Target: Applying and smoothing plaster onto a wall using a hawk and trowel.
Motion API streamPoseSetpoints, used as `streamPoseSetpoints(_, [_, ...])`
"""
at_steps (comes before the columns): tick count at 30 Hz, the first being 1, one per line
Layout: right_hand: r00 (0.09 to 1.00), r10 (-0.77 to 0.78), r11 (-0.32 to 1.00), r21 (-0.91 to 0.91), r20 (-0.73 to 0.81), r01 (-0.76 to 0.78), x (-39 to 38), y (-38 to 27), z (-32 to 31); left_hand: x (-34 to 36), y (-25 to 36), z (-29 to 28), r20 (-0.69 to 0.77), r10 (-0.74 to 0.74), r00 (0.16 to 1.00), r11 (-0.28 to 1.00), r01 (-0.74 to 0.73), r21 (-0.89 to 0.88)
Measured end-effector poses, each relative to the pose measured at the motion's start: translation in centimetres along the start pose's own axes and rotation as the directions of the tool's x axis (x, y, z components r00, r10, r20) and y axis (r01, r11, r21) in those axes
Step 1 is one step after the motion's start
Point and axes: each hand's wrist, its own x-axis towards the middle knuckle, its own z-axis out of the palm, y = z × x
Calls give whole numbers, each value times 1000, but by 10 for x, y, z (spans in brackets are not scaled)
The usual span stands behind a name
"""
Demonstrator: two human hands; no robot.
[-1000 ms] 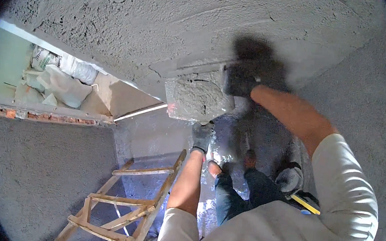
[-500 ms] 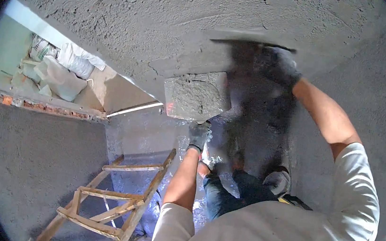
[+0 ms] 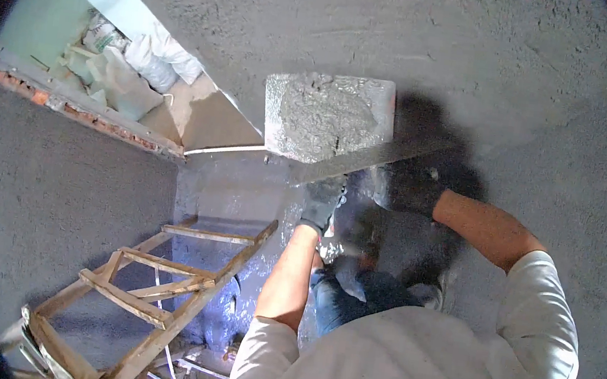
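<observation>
Clenched just beneath a square mortar board (image 3: 275,111), the left grip (image 3: 323,203) is gloved in grey, the handle itself hidden by the fingers. Directly above that grip, wet grey mortar (image 3: 327,113) is heaped on the board's middle, leaving smooth margins at its left and right edges. To the right of the left grip, the right grip (image 3: 410,190), in a dark glove and a little blurred, grasps a long flat float (image 3: 378,160). Its blade slants down leftward from above the right grip to just over the left glove, crossing in front of the board's lower right edge; whether blade and board touch, I cannot tell. Beyond both grips spreads a plastered wall (image 3: 484,45), and to the right of the right grip a grey stretch of plaster (image 3: 567,242) stands well apart, with room for the elbow. Room is tighter to the lower left of the left grip, where a wooden ladder (image 3: 193,300) leans, its top end near the forearm. Farther off, to the upper left of that grip, white sacks (image 3: 154,64) lie inside an opening bordered by a broken brick edge (image 3: 41,97).
</observation>
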Motion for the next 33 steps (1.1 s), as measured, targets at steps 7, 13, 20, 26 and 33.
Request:
streamPoseSetpoints(7, [944,-262,903,-293,202,314,50,-13,-44,7,118,-94,66,-207,976,942,218,-257])
streamPoseSetpoints(13, [981,41,896,-442,188,47,79,-40,-68,33,38,-18,-100,-36,994,968,10,-250])
streamPoseSetpoints(20, [989,84,945,-305,-125,-119,50,8,-84,22,21,-76,-14,-255,967,794,201,-574])
streamPoseSetpoints(26, [994,91,923,-370,-54,-105,60,-4,-42,-42,-62,-71,-14,283,959,959,-283,5])
streamPoseSetpoints(33, [900,434,874,226,31,-429,113,19,134,-134,-81,5,761,-81,643,-134,750,-648])
